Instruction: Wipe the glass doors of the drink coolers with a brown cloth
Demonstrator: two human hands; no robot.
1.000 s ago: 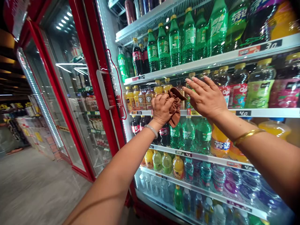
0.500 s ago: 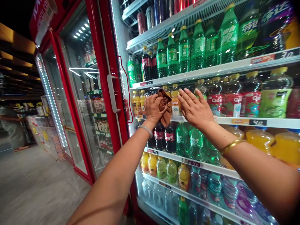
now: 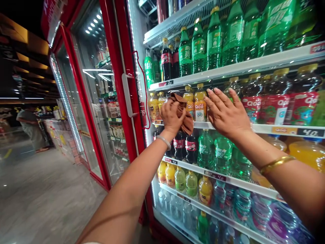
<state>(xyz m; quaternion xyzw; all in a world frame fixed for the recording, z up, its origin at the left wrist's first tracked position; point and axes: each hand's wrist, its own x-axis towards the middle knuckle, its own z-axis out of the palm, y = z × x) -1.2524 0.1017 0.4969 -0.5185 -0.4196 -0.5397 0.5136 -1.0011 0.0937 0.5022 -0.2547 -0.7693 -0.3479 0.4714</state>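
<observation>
My left hand [image 3: 171,115] is closed around a crumpled brown cloth [image 3: 187,124], held up in front of the lit drinks fridge. A corner of the cloth hangs below the fingers. To its right, my right hand [image 3: 227,112] is held up with fingers outstretched and nothing in it. Behind both hands stands a row of Qoo bottles; an orange bottle [image 3: 200,107] shows between them. Whether either hand touches the glass cannot be made out. A pale bangle [image 3: 165,141] circles my left wrist and a gold one [image 3: 278,164] my right forearm.
Shelves of bottles fill the fridge, with green bottles [image 3: 214,40] above and cola bottles [image 3: 179,144] below. A white door handle [image 3: 128,95] sits on the red frame at left. Farther left are another glass-door fridge [image 3: 93,101], stacked boxes [image 3: 59,130] and a person [image 3: 31,125].
The view has shifted, so the fridge and shelves sit differently in the frame. Both hands appear farther right in the picture. My left hand still holds the cloth; my right stays spread.
</observation>
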